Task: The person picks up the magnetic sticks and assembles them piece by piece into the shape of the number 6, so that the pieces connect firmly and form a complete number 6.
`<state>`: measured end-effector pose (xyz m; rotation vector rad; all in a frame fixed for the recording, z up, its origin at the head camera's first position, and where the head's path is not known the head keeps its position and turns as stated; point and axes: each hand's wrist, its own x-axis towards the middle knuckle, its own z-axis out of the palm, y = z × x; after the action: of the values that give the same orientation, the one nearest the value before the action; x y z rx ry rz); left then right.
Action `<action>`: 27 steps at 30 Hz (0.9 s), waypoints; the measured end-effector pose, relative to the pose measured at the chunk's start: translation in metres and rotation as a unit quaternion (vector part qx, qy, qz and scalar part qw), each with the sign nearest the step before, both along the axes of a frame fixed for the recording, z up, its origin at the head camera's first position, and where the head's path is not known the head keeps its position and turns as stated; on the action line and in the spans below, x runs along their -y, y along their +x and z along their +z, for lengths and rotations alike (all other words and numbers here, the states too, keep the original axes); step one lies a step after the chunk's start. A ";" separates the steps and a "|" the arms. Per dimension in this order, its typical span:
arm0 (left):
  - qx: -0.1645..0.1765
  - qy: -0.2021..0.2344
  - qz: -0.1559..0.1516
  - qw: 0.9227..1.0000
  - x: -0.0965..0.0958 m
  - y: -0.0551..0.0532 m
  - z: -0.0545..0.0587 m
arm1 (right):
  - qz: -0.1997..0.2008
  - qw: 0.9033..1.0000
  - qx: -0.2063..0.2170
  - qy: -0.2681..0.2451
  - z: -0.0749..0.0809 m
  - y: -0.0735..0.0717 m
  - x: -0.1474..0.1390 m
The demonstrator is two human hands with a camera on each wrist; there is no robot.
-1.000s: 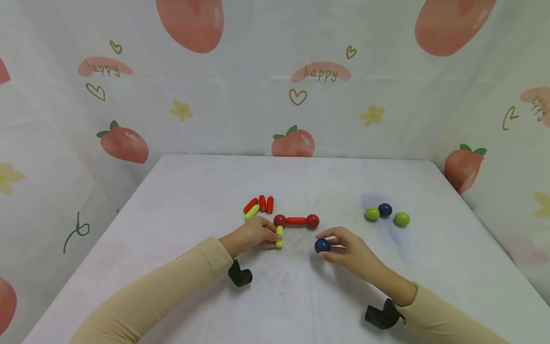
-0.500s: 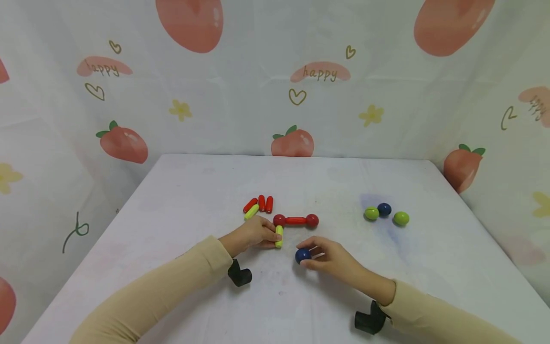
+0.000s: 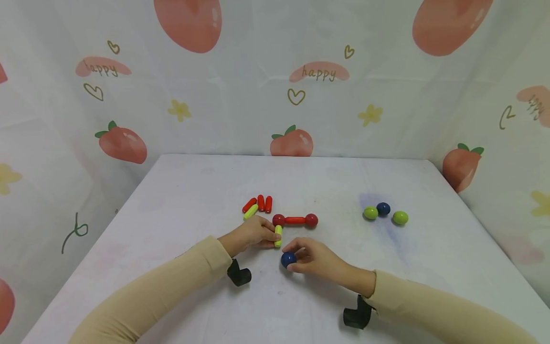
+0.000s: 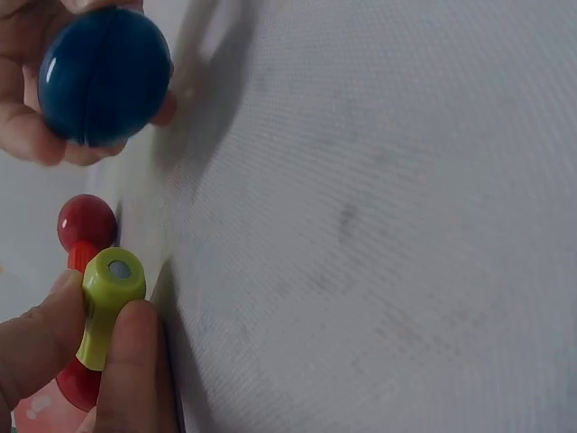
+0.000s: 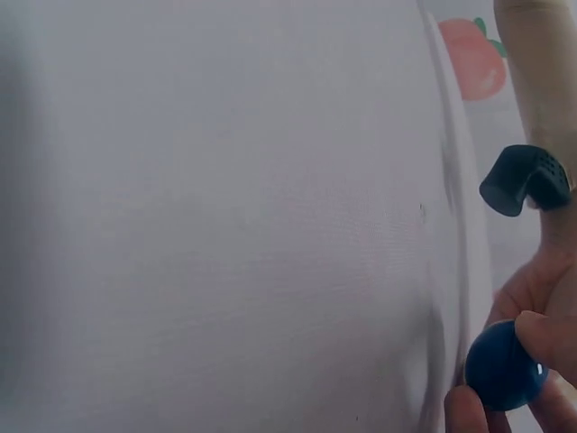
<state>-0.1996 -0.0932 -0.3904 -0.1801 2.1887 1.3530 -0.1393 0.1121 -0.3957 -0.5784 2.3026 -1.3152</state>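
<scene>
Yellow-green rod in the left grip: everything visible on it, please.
The yellow-green rod is short, smooth and plastic-looking, with a thicker near end and a slimmer middle. A grey, metal-looking disc shows in the near end face. The left grip pinches it, one end toward the person, the other at the left red ball; they appear to touch, but the joint isn't clear. I can't tell whether it also rests on the table.

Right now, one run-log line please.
left grip: pinches yellow rod; right grip: holds blue ball; held pieces: apart; red rod: between red balls
</scene>
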 end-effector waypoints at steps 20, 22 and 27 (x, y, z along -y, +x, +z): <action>-0.012 -0.004 -0.010 1.000 0.002 -0.001 -0.001 | -0.033 0.999 -0.030 0.029 -0.009 -0.011 0.019; -0.010 -0.001 -0.010 1.000 0.003 -0.001 -0.001 | -0.036 0.999 -0.030 0.025 -0.011 -0.012 0.020; -0.007 0.005 -0.011 1.000 0.002 -0.002 -0.001 | -0.037 0.998 -0.040 0.017 -0.012 -0.014 0.024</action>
<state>-0.2012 -0.0951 -0.3910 -0.1432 2.1883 1.3582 -0.1530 0.0886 -0.4081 -0.5478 2.4275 -1.3063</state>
